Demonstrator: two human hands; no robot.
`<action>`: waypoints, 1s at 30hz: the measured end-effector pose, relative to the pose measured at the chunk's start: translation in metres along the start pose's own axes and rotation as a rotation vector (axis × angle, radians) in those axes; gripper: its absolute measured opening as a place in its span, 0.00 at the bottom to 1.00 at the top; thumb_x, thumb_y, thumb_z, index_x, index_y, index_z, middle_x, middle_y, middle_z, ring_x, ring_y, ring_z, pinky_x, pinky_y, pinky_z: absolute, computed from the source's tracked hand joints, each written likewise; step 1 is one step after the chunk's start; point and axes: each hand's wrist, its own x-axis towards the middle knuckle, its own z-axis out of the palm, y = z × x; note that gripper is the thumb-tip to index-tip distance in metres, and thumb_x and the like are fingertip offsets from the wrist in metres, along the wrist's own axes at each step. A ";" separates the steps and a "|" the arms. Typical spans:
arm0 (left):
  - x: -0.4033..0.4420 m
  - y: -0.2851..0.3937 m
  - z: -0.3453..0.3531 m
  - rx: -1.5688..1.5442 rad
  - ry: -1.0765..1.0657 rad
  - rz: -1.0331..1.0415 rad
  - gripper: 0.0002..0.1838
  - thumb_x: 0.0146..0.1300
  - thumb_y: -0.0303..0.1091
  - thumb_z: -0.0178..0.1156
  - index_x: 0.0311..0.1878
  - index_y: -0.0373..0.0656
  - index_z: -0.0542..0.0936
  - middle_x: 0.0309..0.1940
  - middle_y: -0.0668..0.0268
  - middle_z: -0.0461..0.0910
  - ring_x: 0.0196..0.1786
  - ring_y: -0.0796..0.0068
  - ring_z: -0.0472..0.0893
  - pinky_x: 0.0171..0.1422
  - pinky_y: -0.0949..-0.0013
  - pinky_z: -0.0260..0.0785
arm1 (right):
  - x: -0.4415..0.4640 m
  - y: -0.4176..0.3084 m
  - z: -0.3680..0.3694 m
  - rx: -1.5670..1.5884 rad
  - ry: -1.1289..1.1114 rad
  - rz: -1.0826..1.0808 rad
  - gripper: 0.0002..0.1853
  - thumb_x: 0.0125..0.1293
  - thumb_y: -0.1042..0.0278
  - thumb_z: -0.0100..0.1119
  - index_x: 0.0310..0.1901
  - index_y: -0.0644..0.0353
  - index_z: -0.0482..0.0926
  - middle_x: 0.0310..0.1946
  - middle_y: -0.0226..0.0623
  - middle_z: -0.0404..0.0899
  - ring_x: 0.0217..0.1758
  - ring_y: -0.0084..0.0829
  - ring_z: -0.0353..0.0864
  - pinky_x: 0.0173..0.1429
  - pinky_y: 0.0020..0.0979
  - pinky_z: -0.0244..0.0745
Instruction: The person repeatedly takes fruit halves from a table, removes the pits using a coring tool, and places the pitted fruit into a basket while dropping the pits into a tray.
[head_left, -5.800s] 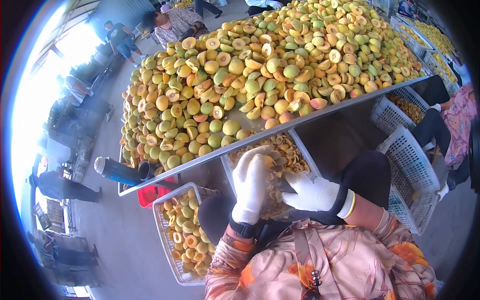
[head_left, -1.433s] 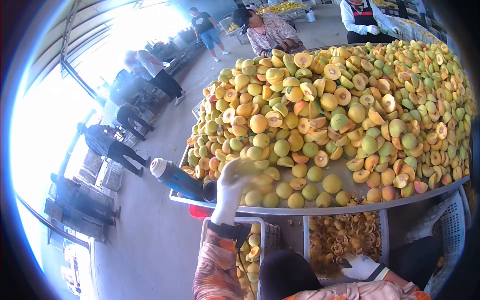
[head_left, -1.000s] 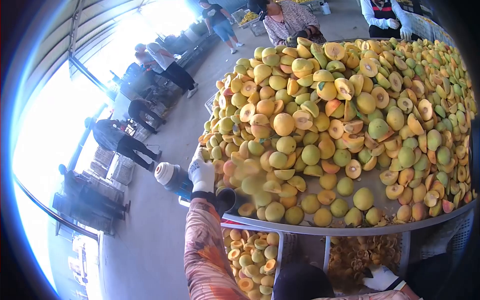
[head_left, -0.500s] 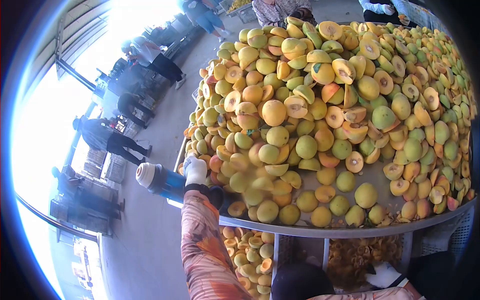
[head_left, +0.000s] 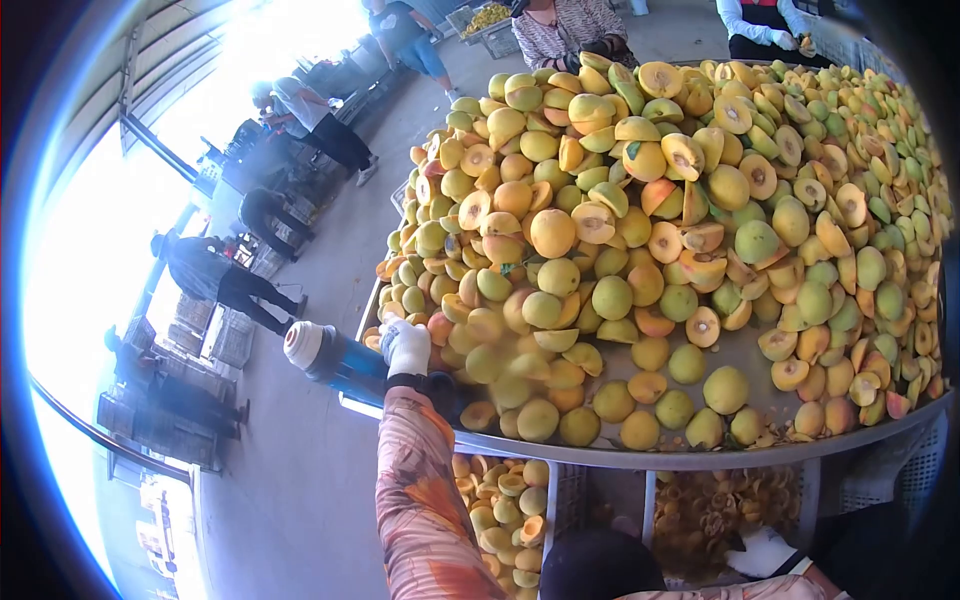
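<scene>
A heap of whole and halved yellow-green peaches (head_left: pixel 610 297) covers the metal-rimmed table (head_left: pixel 700 461). My left hand (head_left: pixel 406 346), in a white glove, is at the heap's left edge with its fingers curled; what they hold is hidden. Beside it is a blue bottle (head_left: pixel 350 365) with a white cap, partly covered by my hand and wrist. I cannot tell whether my hand touches the bottle. Low on the right, my gloved right hand (head_left: pixel 762 553) is beside a crate of brown pit-like pieces (head_left: pixel 715 510). Its fingers are too unclear to read.
Under the table edge, another crate holds peach halves (head_left: pixel 508 510). Across the heap, a person in a patterned top (head_left: pixel 570 35) and another with pale sleeves (head_left: pixel 775 25) stand. Several people work by stacked crates (head_left: pixel 232 337) at left. My dark knee (head_left: pixel 600 565) shows below.
The view has shifted slightly, showing more of the people across the table. My left hand and the bottle appear a little farther right. My right hand stays by the crate of brown pieces.
</scene>
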 end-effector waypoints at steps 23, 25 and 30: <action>-0.488 0.170 -0.131 -1.456 -0.561 0.630 0.28 0.78 0.53 0.53 0.62 0.35 0.75 0.44 0.52 0.84 0.41 0.62 0.84 0.45 0.63 0.80 | -0.127 -0.127 -0.053 0.032 0.758 -0.528 0.17 0.64 0.67 0.67 0.47 0.65 0.72 0.28 0.55 0.82 0.34 0.57 0.85 0.35 0.50 0.76; -0.516 0.175 -0.154 -1.543 -0.621 0.514 0.30 0.79 0.54 0.51 0.62 0.32 0.74 0.43 0.52 0.84 0.40 0.64 0.84 0.44 0.66 0.79 | -0.139 -0.122 -0.049 0.030 0.815 -0.539 0.17 0.64 0.68 0.67 0.48 0.66 0.72 0.29 0.56 0.82 0.34 0.57 0.85 0.36 0.50 0.76; -0.561 0.175 -0.174 -1.772 -0.768 0.222 0.24 0.78 0.49 0.53 0.54 0.33 0.82 0.31 0.66 0.83 0.30 0.81 0.76 0.37 0.76 0.69 | -0.172 -0.120 -0.040 0.006 0.883 -0.553 0.17 0.64 0.69 0.65 0.50 0.68 0.73 0.31 0.57 0.83 0.35 0.57 0.85 0.37 0.50 0.78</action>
